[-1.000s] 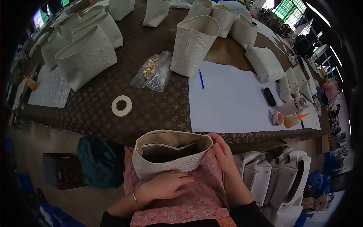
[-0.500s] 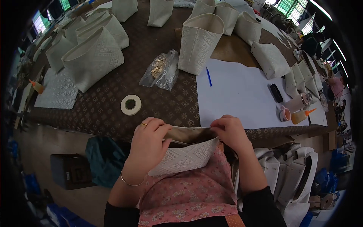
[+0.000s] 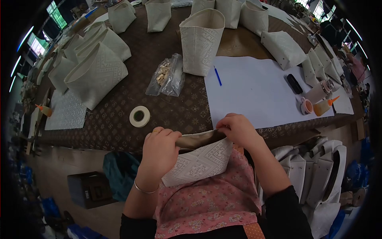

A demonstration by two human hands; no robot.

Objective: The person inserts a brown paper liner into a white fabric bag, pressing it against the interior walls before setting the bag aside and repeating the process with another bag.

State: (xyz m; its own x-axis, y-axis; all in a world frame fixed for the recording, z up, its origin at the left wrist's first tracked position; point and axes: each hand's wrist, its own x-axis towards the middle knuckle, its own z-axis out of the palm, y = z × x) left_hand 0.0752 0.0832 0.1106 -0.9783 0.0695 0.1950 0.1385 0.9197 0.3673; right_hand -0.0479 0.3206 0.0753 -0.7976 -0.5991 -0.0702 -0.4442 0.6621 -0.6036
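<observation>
A pale embossed bag (image 3: 201,162) lies against the pink flowered apron at the table's front edge, its mouth parted and its tan lining showing. My left hand (image 3: 160,153) is closed on the left end of its rim, thumb on the near side. At the right end of the rim, my right hand (image 3: 240,129) pinches the edge, its fingertips partly inside the mouth. Beyond my left hand, a roll of white tape (image 3: 139,116) lies on the brown patterned cloth.
Several pale bags (image 3: 97,75) stand at the left and back. A plastic bag of small pieces (image 3: 165,75), white paper (image 3: 254,93) with a blue pen (image 3: 217,76), a black case (image 3: 294,84), a pink cup (image 3: 306,106) and a glue bottle (image 3: 324,106) are on the table.
The head view has turned and shifted, so the table's things appear displaced. Both hands keep their hold on the bag's rim, and the bag's front panel shows a little more.
</observation>
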